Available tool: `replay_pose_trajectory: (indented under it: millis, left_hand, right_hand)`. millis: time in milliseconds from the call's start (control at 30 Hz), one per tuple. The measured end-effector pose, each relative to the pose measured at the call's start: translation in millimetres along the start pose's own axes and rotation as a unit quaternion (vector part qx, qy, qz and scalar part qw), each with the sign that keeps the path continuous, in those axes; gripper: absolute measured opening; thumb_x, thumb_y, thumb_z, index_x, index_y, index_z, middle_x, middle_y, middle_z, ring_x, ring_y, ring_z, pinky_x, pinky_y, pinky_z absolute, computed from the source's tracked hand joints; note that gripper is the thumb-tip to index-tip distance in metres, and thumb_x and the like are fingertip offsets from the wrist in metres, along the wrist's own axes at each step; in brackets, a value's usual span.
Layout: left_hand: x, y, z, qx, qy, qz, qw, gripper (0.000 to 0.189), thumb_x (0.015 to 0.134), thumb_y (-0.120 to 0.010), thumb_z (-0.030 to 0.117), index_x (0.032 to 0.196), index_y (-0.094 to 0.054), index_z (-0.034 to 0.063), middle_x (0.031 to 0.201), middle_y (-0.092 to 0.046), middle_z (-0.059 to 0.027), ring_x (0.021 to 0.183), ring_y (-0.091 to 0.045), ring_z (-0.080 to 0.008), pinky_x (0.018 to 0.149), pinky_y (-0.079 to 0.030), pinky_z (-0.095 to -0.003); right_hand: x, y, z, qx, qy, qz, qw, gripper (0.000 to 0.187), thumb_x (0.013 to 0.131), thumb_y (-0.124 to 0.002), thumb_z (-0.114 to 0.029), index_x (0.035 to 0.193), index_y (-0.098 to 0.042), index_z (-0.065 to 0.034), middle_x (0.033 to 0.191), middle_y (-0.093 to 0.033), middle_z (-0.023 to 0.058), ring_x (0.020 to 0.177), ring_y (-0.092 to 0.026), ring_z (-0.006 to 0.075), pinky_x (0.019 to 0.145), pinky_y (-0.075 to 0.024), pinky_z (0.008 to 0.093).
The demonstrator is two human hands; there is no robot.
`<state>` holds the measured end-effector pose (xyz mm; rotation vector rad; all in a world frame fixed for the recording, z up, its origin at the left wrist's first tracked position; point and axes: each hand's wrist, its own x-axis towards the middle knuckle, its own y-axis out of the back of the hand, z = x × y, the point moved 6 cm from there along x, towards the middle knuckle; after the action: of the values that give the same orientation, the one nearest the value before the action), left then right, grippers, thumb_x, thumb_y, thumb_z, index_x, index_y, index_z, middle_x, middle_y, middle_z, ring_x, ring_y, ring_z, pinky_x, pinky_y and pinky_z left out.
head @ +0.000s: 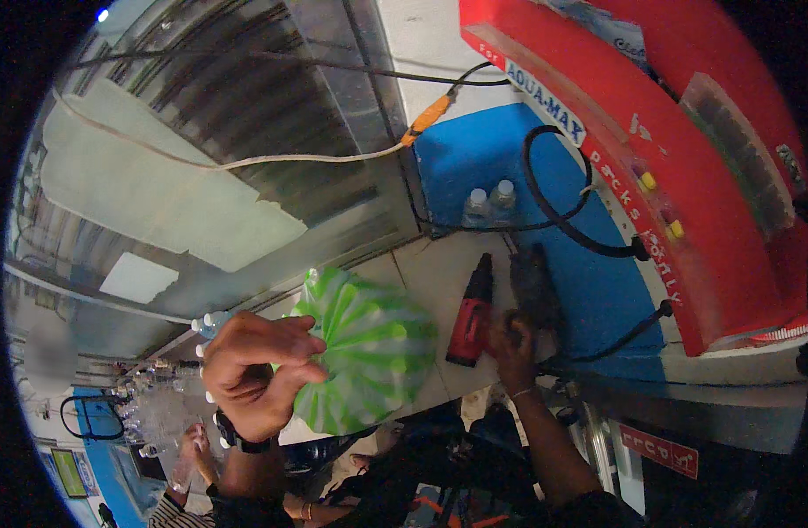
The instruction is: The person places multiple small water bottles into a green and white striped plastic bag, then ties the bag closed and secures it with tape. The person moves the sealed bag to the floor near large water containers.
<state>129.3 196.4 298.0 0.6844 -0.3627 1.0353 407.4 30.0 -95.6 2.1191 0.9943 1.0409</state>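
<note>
A green-and-white striped plastic bag (374,353) rests on the pale tiled counter (417,264), its top gathered in radiating folds. My left hand (255,369), with a dark watch at the wrist, pinches the bag's gathered top between thumb and fingers. To the right, a red-and-black heat gun (469,323) has its dark nozzle towards the back wall. My right hand (515,350) is curled at the heat gun's side and appears to grip its handle, which the fingers mostly hide. A dark shape, possibly a shadow, lies beyond my right hand.
Two capped clear bottles (490,206) stand against the blue wall (457,148). A red machine (641,178) with black cables is on the right. An orange cable connector (429,120) hangs before the window. At lower left, another person's hand (194,443) is near several clear bottles (146,396).
</note>
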Motion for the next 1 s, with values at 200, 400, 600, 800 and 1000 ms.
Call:
replay_pose_trajectory:
  millis: [200, 400, 600, 800, 1000]
  left_hand:
    - [20, -36, -17, 0.130, -0.056, -0.147, 0.979, 0.019, 0.075, -0.087, 0.002, 0.088, -0.076, 0.0079, 0.086, -0.075, -0.0059, 0.083, -0.072, -0.0239, 0.079, -0.060, -0.0369]
    - [35, -72, -55, 0.075, 0.008, -0.246, 0.966, 0.016, 0.078, -0.085, 0.002, 0.089, -0.075, 0.0071, 0.087, -0.075, -0.0069, 0.079, -0.071, -0.0199, 0.071, -0.056, -0.0317]
    - [47, -95, -158, -0.030, 0.243, -0.171, 0.954, 0.013, 0.086, -0.081, 0.011, 0.091, -0.073, 0.0016, 0.083, -0.074, -0.0097, 0.074, -0.071, -0.0171, 0.070, -0.055, -0.0295]
    - [40, -138, -287, 0.192, 0.274, -0.289, 0.897, 0.036, 0.087, -0.078, 0.037, 0.097, -0.075, 0.0024, 0.088, -0.076, -0.0132, 0.083, -0.075, -0.0260, 0.073, -0.058, -0.0386]
    - [-8, -166, -430, 0.456, 0.218, -0.458, 0.731, 0.044, 0.088, -0.067, 0.048, 0.106, -0.078, 0.0095, 0.105, -0.077, -0.0158, 0.096, -0.073, -0.0346, 0.087, -0.058, -0.0510]
  right_hand:
    - [11, 25, -22, 0.045, -0.010, 0.039, 0.998, 0.048, 0.092, -0.076, -0.025, 0.134, -0.058, -0.0119, 0.144, -0.047, 0.0171, 0.134, -0.048, 0.0382, 0.113, -0.0387, 0.0488]
    - [108, 100, -154, 0.294, 0.010, -0.005, 0.956, 0.057, 0.091, -0.079, -0.031, 0.138, -0.057, -0.0075, 0.144, -0.053, 0.0168, 0.134, -0.050, 0.0313, 0.112, -0.0389, 0.0476]
    - [130, 22, -145, 0.486, -0.091, -0.199, 0.846, 0.033, 0.097, -0.073, -0.022, 0.121, -0.068, -0.0007, 0.113, -0.072, 0.0098, 0.106, -0.066, 0.0192, 0.096, -0.0515, 0.0346]
    - [117, -53, -87, 0.543, -0.306, -0.194, 0.758, 0.024, 0.101, -0.067, -0.021, 0.117, -0.070, -0.0025, 0.092, -0.070, 0.0059, 0.080, -0.066, 0.0135, 0.075, -0.0549, 0.0294]
    - [114, -128, -57, 0.553, -0.461, -0.233, 0.653, 0.021, 0.097, -0.069, -0.020, 0.113, -0.069, -0.0049, 0.084, -0.064, 0.0009, 0.071, -0.059, 0.0126, 0.065, -0.0501, 0.0280]
